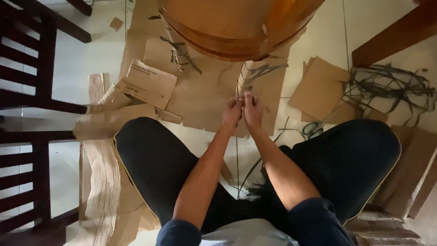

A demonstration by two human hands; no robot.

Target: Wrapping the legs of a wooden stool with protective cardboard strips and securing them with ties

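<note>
I sit on the floor with my knees apart, both arms stretched forward. My left hand (232, 112) and my right hand (251, 110) are pressed together at the foot of a cardboard-wrapped furniture leg (249, 78). Their fingers pinch a thin dark strap or string that hangs down from the wrapped leg; which hand grips it more firmly is hard to tell. A rounded wooden piece of furniture (236, 25) stands above that leg. A second wrapped leg (177, 48) with dark straps around it stands to the left.
Flattened cardboard sheets (150, 84) cover the floor ahead and to the left. A tangle of dark straps (391, 89) lies at the right, with scissors (312, 130) near my right knee. Dark wooden chairs (32, 91) stand at the left; another wooden leg (391, 36) is at the upper right.
</note>
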